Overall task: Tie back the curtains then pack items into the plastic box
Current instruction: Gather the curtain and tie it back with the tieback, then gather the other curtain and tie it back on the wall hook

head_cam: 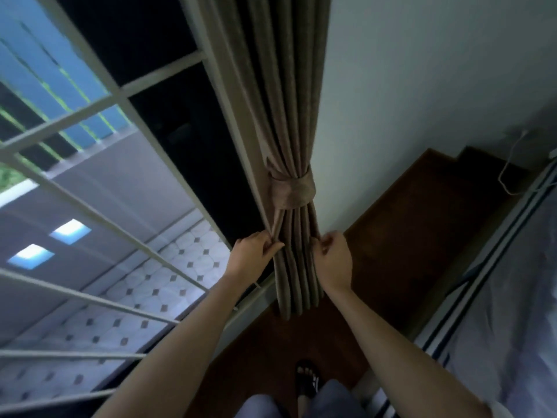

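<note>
I see my left hand (251, 256) and right hand (333, 260), fingers pinched on curtain (297, 260) folds below the tie (291, 188).

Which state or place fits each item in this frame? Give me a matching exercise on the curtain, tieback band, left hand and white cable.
Column 1:
1. curtain
2. tieback band
3. left hand
4. white cable

Column 2:
A. hangs against the wall at far right
B. pinches a fold below the band, window side
C. gathered into a bundle
D. wrapped around the bundle

Pairs: 1-C, 2-D, 3-B, 4-A
</note>
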